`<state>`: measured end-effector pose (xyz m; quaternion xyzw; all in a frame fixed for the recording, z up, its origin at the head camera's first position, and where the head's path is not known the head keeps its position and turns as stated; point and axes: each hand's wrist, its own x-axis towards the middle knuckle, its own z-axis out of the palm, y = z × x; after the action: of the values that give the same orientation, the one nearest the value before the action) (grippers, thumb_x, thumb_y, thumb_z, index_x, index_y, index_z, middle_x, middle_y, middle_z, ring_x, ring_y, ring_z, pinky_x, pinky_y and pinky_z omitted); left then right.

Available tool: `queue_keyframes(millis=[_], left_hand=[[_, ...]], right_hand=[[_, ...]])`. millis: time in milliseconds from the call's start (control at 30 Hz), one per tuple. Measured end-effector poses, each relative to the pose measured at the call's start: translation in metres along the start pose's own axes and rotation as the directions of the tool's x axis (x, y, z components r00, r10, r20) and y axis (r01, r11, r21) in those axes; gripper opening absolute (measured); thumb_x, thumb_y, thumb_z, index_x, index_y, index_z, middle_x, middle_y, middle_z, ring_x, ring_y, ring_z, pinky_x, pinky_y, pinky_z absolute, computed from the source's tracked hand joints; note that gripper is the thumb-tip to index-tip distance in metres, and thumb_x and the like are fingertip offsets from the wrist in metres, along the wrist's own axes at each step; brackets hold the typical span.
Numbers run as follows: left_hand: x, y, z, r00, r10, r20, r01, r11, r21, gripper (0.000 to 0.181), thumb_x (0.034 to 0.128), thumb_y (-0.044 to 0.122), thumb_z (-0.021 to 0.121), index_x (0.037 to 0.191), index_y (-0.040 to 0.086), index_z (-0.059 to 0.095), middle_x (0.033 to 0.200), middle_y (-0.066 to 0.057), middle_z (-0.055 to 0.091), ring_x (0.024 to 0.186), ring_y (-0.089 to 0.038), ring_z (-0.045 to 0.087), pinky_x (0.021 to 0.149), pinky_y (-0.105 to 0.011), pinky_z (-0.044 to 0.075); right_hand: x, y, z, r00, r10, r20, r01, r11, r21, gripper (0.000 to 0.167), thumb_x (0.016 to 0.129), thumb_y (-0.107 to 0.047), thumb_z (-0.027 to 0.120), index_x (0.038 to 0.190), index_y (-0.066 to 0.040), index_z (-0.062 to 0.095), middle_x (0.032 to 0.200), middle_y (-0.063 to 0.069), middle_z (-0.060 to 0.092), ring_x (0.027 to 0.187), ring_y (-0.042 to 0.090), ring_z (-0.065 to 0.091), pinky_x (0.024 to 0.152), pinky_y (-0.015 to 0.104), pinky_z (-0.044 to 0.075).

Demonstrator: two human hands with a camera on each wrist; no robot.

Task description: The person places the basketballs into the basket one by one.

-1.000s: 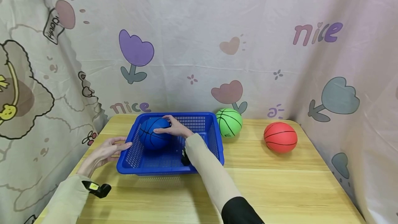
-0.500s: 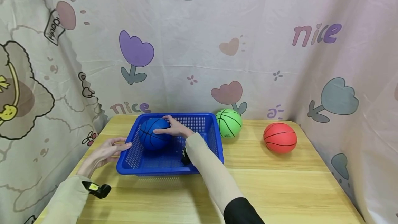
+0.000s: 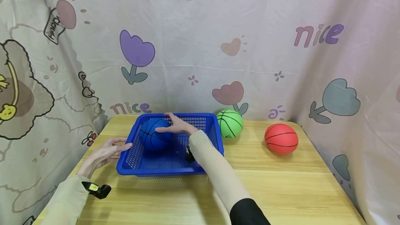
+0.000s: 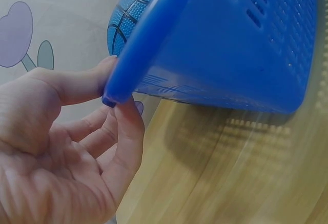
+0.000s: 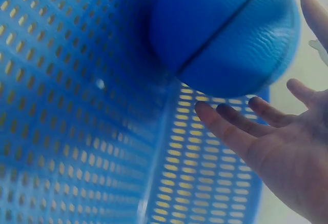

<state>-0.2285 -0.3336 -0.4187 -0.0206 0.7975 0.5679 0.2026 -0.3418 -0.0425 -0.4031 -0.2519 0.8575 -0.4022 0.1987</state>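
Observation:
A blue plastic basket (image 3: 187, 169) with perforated walls is at the left of the wooden table in the head view. Inside its left part lies a blue toy basketball (image 3: 153, 138). My left hand (image 3: 104, 153) pinches the basket's left rim between thumb and fingers, as the left wrist view (image 4: 72, 142) also shows. Over the basket, my right hand (image 3: 178, 126) is spread beside the ball's upper right side. In the right wrist view, its fingers (image 5: 230, 131) look extended and apart from the ball (image 5: 225, 34), holding nothing.
Just right of the basket, a green toy basketball (image 3: 230, 123) stands close to its side. Farther right is a red toy basketball (image 3: 281, 139) on the wooden table (image 3: 281, 190). A patterned curtain (image 3: 187, 44) hangs behind and at both sides.
My right hand has moved slightly right and up, loosening from the blue ball, which stays in the basket. The left hand keeps its hold on the rim.

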Motion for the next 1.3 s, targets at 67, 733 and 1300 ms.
queue_keyframes(millis=[67,733,1300], left_hand=[[0.0,0.0,0.0,1.0,0.0,0.0,0.0,1.0,-0.001,0.081,0.1024,0.033,0.059,0.153,-0.011,0.013,0.112,-0.002,0.07,0.097,-0.013,0.072,0.087,-0.037,0.061],[0.001,0.003,0.002,1.0,0.003,0.008,-0.003,1.0,-0.009,0.078,0.1023,0.031,0.059,0.152,-0.011,0.015,0.106,0.0,0.071,0.094,-0.013,0.072,0.086,-0.037,0.062],[-0.001,0.0,0.0,1.0,0.017,0.004,-0.017,1.0,0.016,0.083,0.1027,0.032,0.058,0.153,-0.012,0.009,0.138,-0.028,0.055,0.099,-0.013,0.07,0.087,-0.036,0.061]], right_hand=[[-0.004,-0.002,-0.007,1.0,-0.02,0.001,0.02,1.0,-0.022,0.085,0.094,-0.05,0.066,0.16,-0.022,0.022,0.164,0.011,0.03,0.15,0.031,0.034,0.119,0.054,0.037],[-0.067,0.029,-0.12,0.966,-0.087,-0.242,0.104,0.993,0.055,0.074,0.097,-0.039,0.066,0.158,-0.022,0.027,0.157,0.015,0.038,0.141,0.041,0.047,0.113,0.053,0.044],[-0.12,0.108,-0.161,0.836,0.015,-0.549,0.081,0.985,0.15,0.068,0.099,-0.025,0.064,0.155,-0.003,0.031,0.152,0.027,0.04,0.141,0.046,0.041,0.117,0.057,0.037]])
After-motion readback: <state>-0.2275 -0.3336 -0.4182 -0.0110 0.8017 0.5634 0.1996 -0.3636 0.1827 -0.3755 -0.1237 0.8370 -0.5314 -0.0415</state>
